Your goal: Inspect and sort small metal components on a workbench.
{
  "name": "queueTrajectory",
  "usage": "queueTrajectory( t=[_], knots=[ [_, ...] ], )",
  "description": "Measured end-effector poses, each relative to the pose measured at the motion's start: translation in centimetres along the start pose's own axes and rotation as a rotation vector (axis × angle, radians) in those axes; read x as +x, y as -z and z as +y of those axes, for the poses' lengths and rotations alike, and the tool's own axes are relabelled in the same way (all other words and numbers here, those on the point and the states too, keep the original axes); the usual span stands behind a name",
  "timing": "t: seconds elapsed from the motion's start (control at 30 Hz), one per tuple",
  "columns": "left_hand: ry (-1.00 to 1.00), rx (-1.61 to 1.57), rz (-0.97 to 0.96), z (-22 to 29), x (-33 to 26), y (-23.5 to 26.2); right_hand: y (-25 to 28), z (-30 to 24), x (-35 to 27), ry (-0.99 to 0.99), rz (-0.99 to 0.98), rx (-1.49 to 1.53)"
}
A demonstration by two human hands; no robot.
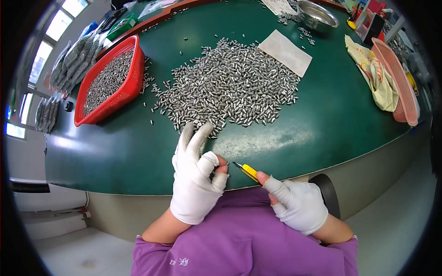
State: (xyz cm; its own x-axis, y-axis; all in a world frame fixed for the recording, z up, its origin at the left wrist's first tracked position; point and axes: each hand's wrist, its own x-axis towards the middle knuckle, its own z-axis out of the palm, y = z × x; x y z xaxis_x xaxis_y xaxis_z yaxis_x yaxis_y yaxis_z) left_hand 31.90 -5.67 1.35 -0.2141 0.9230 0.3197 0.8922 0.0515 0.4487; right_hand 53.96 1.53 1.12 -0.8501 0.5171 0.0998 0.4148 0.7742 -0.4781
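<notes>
We're pinching what looks like a small metal part in the left hand, at its 2 o'clock; axis too small to tell. Right hand, farther off, is gripping the yellow knife, tip pointing 10 o'clock, just beside the part.

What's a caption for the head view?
Left hand grips a tiny piece, right hand a yellow tool, near heaped metal parts.

Spreads as a glossy green tabletop, heaped with small metal pins. Also carries a red perforated basket, a pale card and a steel bowl.
</notes>
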Motion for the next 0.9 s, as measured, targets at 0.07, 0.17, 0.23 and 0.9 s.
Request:
queueTrajectory(
  t=[0.07, 0.17, 0.23, 0.9],
  knots=[
    [-0.006, 0.0, 0.0, 0.0, 0.1, -0.1, -0.1, -0.2, 0.2, -0.007, 0.006, -0.018],
    [-0.006, 0.009, 0.004, 0.1, 0.0, 0.0, 0.1, -0.3, 0.4, -0.002, -0.016, -0.002],
    [-0.005, 0.017, 0.004, 0.1, 0.1, 0.1, 0.3, -0.3, 0.6, 0.0, -0.044, 0.006],
    [-0.025, -0.024, 0.029, -0.5, 0.1, -0.3, 0.3, 0.2, 1.1, 0.039, -0.022, 0.005]
  ],
)
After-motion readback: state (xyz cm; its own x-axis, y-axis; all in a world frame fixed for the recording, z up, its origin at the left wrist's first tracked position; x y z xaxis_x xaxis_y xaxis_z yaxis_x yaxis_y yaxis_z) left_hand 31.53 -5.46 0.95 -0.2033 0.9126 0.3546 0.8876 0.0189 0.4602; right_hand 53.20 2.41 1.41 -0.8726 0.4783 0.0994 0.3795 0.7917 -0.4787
